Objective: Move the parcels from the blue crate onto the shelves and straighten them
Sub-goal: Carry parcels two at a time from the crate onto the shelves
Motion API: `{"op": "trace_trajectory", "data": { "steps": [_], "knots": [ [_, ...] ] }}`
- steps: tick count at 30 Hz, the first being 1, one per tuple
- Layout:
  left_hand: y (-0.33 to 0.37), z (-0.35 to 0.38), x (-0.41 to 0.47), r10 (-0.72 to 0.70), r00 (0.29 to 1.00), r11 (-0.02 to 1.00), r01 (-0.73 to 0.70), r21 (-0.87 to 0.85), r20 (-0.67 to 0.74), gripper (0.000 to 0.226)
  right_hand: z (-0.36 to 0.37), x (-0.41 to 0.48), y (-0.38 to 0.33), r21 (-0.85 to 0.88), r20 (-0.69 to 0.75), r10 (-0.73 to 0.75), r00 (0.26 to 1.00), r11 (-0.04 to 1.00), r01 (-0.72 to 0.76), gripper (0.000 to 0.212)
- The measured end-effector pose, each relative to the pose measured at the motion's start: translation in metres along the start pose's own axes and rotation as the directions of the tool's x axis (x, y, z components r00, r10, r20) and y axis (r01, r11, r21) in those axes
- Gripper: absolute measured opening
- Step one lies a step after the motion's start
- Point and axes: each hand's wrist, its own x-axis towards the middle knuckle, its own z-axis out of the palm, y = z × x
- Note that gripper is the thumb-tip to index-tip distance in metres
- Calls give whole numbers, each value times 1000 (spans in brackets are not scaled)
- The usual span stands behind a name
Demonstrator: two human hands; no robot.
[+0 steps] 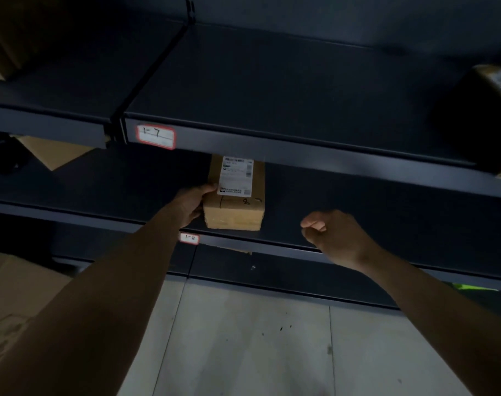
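The dark shelf (358, 212) tagged 1-8 (189, 238) is carrying one cardboard parcel (238, 207). It is lying flat near the front edge, its far end running under the shelf above. The left hand (190, 205) is gripping the parcel's near left side. The right hand (335, 235) is hovering curled and holding nothing, right of the parcel and apart from it. Judgement: the box is looking stiff and light, and its long side walls are offering the surest hold for squaring.
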Motion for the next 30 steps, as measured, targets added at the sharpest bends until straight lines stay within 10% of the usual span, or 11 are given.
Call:
{"op": "trace_trajectory", "data": {
  "steps": [7,12,21,30],
  "knots": [
    [11,-6,-99,150,981,907,-87,412,-121,24,-28,-39,-63,-7,63,-113,992,994,113,23],
    [37,13,-211,113,964,701,-249,668,240,33,-79,-88,-117,-27,51,-189,981,981,190,22],
    [207,65,-411,414,752,218,-629,746,513,31,-229,-188,-201,-257,-185,-246,951,946,195,27],
    [306,90,-535,545,434,-326,-679,658,717,32,-324,-304,-257,-480,-554,-214,804,872,-98,29]
  ]
}}
